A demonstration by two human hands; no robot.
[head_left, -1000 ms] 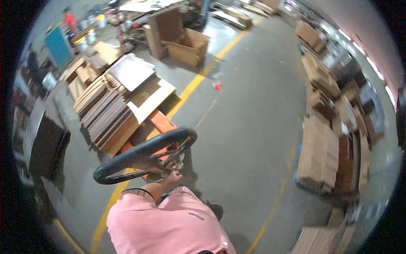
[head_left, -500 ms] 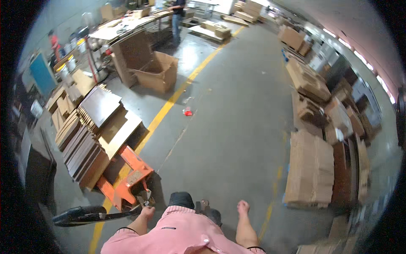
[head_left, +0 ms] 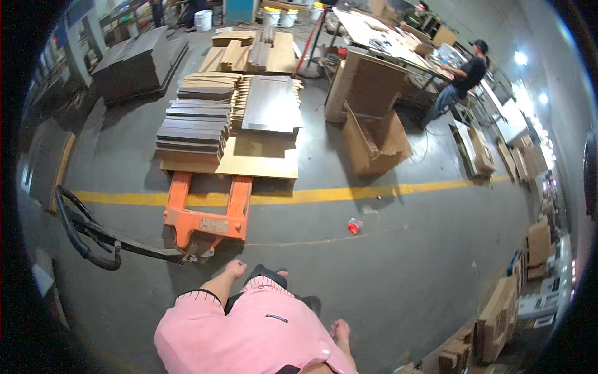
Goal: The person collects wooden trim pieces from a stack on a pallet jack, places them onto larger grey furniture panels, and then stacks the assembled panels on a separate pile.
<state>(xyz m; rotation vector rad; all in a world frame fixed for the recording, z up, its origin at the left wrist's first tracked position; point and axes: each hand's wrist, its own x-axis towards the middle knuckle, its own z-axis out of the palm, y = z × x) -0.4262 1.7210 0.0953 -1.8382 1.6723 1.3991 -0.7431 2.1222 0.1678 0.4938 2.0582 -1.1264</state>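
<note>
My left hand (head_left: 235, 268) hangs in front of me with its fingers curled in and nothing visible in it. It is nearest to an orange pallet jack (head_left: 208, 223), a little apart from it. The jack's black loop handle (head_left: 87, 230) leans down to the left. The jack's forks run under a wooden pallet board (head_left: 265, 161) stacked with dark and light panels (head_left: 271, 105). Down at my right side is my right hand (head_left: 340, 330), loosely closed, touching nothing that shows.
A yellow floor line (head_left: 324, 196) crosses ahead. An open cardboard box (head_left: 377, 146) stands right of the stack; red litter (head_left: 354, 226) lies nearer. A person (head_left: 468, 73) is at a worktable (head_left: 398, 47). Dark panels (head_left: 137, 65) are stacked far left; cardboard packages (head_left: 498, 315) stand right.
My view has swung left, bringing the pallet jack and its load more squarely ahead. My left hand, earlier beside the base of the jack's handle, is now apart from it.
</note>
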